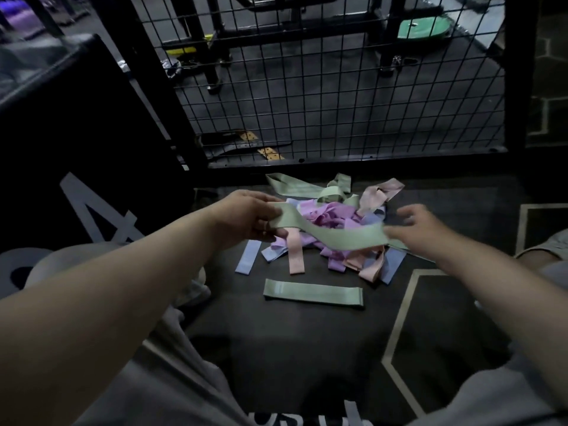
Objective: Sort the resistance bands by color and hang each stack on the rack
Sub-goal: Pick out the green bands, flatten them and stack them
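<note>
Green band (pixel 338 236) hangs above the mixed pile (pixel 333 218). The left hand (pixel 246 219) grips one end and the blurred right hand (pixel 421 230) pinches the other. A flat band (pixel 313 295) lies nearer on the floor (pixel 292 348). A wire fence (pixel 307 87) stands behind the pile and a black box (pixel 76 142) stands to the left.

Upper half of frame: a black wire mesh panel (pixel 338 87) stands upright just behind the pile of bands (pixel 332 216) and closes off any reach beyond it, and a black box (pixel 76 133) walls in the left side. Centre: the held green band (pixel 338 236) spans from left grip (pixel 246 219) to right grip (pixel 424 229) above the pile, barring a straight descent onto it. Lower centre: dark floor (pixel 276 348) lies open between the legs (pixel 159 395), crossed only by a flat green band (pixel 313 295) near the pile's lower edge.
</note>
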Motion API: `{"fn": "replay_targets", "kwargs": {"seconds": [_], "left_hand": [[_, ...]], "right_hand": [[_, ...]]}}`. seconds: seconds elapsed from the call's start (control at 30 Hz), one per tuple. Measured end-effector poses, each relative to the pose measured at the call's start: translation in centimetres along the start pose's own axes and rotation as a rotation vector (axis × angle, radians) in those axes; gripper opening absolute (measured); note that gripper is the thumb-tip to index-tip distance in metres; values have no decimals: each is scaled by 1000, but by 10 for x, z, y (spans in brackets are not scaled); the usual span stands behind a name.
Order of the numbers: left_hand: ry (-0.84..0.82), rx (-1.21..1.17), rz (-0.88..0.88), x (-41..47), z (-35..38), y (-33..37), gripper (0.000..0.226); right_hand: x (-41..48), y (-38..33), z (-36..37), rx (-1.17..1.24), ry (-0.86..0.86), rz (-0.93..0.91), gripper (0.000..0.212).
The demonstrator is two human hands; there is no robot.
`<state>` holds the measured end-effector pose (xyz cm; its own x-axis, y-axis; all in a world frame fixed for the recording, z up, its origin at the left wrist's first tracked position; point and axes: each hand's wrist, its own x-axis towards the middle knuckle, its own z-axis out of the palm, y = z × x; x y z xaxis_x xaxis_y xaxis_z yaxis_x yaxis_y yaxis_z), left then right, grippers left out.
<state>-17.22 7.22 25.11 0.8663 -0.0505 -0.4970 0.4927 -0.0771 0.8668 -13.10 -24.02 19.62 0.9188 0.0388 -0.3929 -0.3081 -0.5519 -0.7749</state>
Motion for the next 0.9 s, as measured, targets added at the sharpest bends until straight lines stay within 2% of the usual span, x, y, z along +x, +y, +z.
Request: {"fn": "replay_targets", "kwargs": {"seconds": [0.13, 0.17, 0.27, 0.37, 0.4, 0.47, 0.53, 0.67, 0.73, 0.83, 0.9], "left_hand": [[-54, -23, 47, 6, 40, 6, 32], [-74, -8, 46, 7, 49, 6, 31], [-91, 29, 55, 8, 65, 8, 23], [-164, -45, 14, 8, 56, 8, 34], [-151, -49, 21, 10, 51, 7, 36], [-16, -40, 108, 15, 49, 1, 32], [50, -89, 153, 20, 48, -11, 35], [-263, -189, 88, 15, 54, -37, 65], [-289, -112, 116, 17, 57, -46, 71], [-241, -24, 107, 22, 57, -56, 57], [-212, 9, 43, 20, 56, -59, 27]], "right_hand": [[-20, -25, 33, 1, -412, -218, 74], [-23, -29, 43, -43, -439, -271, 77], [-22, -30, 64, -82, -351, -392, 61], [-21, -26, 62, 18, -277, -403, 47], [-26, -29, 61, 88, -297, -378, 40], [-33, -33, 59, 291, -373, -258, 22], [-35, -35, 57, 489, -439, -147, 21], [-37, -43, 46, 742, -510, -30, 27], [-36, -44, 39, 751, -501, 10, 34], [-35, -43, 33, 756, -489, 46, 39], [-34, -43, 33, 793, -462, 54, 36]]}}
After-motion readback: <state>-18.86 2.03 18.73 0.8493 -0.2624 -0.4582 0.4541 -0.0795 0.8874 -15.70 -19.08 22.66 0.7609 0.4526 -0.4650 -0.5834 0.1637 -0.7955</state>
